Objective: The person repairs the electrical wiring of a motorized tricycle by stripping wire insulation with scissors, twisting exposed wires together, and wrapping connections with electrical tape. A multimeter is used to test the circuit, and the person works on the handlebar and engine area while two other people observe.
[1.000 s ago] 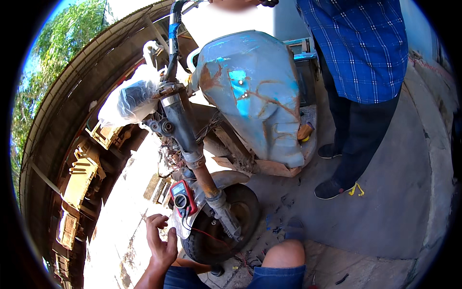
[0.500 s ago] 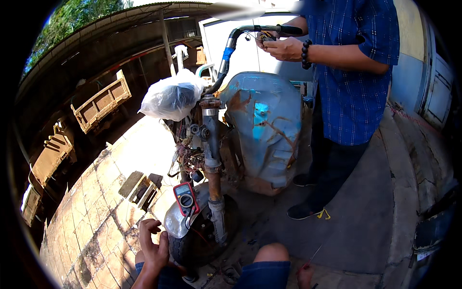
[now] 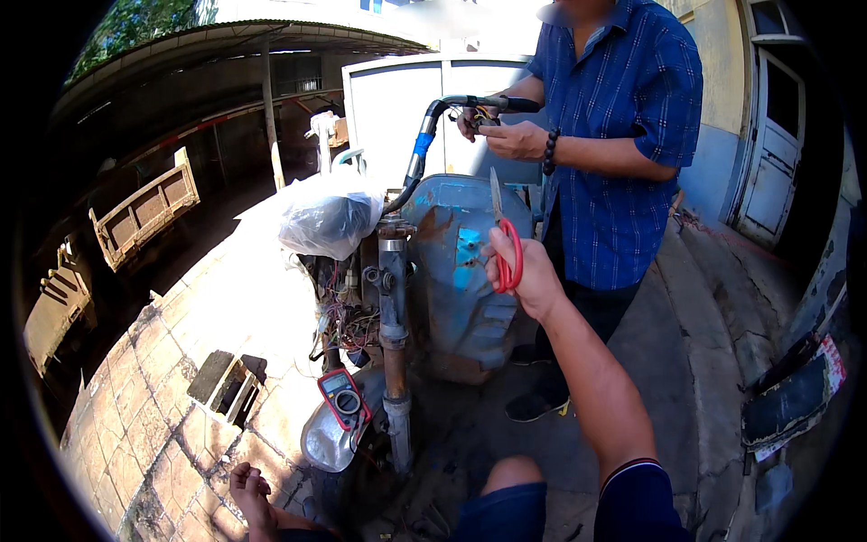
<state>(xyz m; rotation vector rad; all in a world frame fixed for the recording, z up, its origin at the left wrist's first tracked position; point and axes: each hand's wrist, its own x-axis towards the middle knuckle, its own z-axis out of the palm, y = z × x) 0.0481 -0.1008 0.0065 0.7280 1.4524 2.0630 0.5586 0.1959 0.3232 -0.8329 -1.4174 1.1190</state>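
My right hand (image 3: pixel 535 282) is raised in front of the tank and closed around the red-handled scissors (image 3: pixel 508 256), blades pointing up. The blade tips come close below the hands (image 3: pixel 513 140) of another person, who holds a small part with wires beside the handlebar grip (image 3: pixel 520 105). Low at the left, my left hand (image 3: pixel 252 495) hangs with loosely bent fingers and nothing visible in it. Nearest to it are the paving and the front mudguard (image 3: pixel 330 440) of a stripped motorbike. A red multimeter (image 3: pixel 344 398) rests on that mudguard.
Exposed wiring (image 3: pixel 348 321) bunches beside the fork (image 3: pixel 395 361). A white plastic bag (image 3: pixel 330 217) covers a part under the handlebar, next to the dented blue-grey tank (image 3: pixel 442 312). A small wooden stool (image 3: pixel 226 387) stands on the paving. Truck beds (image 3: pixel 144 217) line the left.
My right hand has risen from low at the right, now showing scissors in front of the tank. My left hand has dropped lower and leftward. The view has shifted somewhat.
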